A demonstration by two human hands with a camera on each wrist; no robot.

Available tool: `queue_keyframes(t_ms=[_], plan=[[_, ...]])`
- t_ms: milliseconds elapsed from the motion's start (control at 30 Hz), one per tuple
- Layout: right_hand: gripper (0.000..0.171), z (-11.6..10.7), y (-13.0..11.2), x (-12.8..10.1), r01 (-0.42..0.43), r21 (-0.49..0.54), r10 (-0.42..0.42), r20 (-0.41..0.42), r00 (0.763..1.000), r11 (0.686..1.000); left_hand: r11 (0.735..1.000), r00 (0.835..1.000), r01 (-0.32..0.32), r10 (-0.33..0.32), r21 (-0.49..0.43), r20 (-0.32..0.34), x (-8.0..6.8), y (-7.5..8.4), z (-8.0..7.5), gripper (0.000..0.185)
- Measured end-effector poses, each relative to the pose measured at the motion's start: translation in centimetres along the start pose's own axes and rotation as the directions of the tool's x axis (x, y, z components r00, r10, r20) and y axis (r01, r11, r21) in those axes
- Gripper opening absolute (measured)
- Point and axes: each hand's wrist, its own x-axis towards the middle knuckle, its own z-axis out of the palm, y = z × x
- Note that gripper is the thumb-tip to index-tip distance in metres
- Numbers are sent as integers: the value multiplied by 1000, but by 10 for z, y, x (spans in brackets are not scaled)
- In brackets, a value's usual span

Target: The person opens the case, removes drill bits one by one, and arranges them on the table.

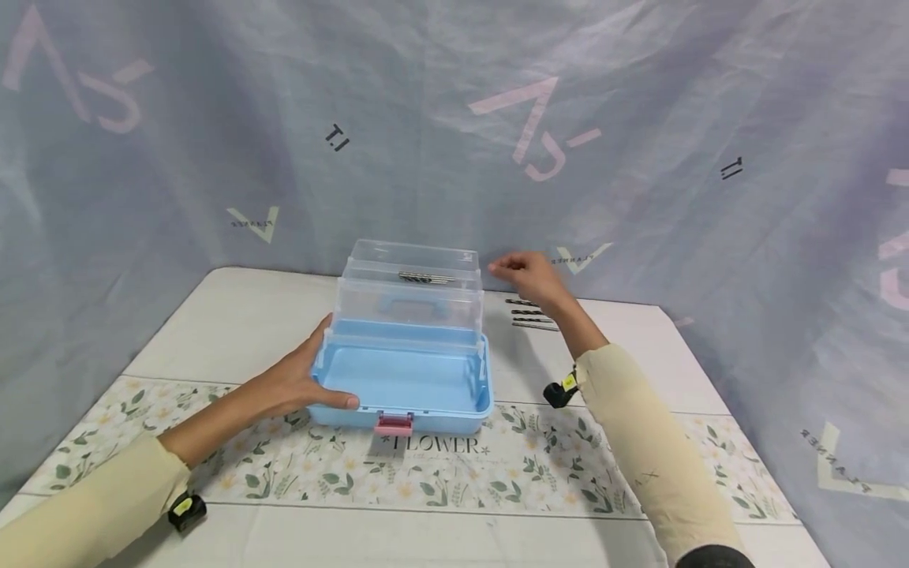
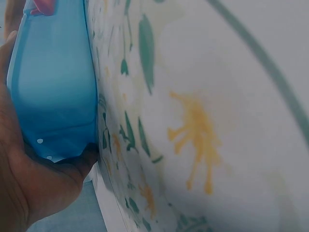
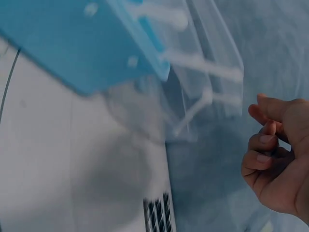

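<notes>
A light blue toolbox stands open in the middle of the table, its clear lid and upper tray raised behind it. Several drill bits lie in the top clear tray. My left hand grips the box's front left corner, thumb on the front wall; the left wrist view shows the palm against the blue wall. My right hand hovers just right of the clear tray, fingers loosely curled, holding nothing visible. More drill bits lie on the table under it.
A pink latch sits on the box's front. The white table has a flower-print band across its front. A grey cloth backdrop hangs close behind and at both sides.
</notes>
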Motion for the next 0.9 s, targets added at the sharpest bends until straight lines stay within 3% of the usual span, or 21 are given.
queue_keyframes(t_ms=[433, 900], plan=[[33, 38, -44, 18, 91, -1, -91, 23, 996, 996, 1000, 1000, -9, 10, 20, -14, -6, -3, -1, 160], [22, 57, -47, 33, 100, -68, -97, 48, 994, 993, 1000, 1000, -1, 1, 2, -9, -7, -4, -1, 160]])
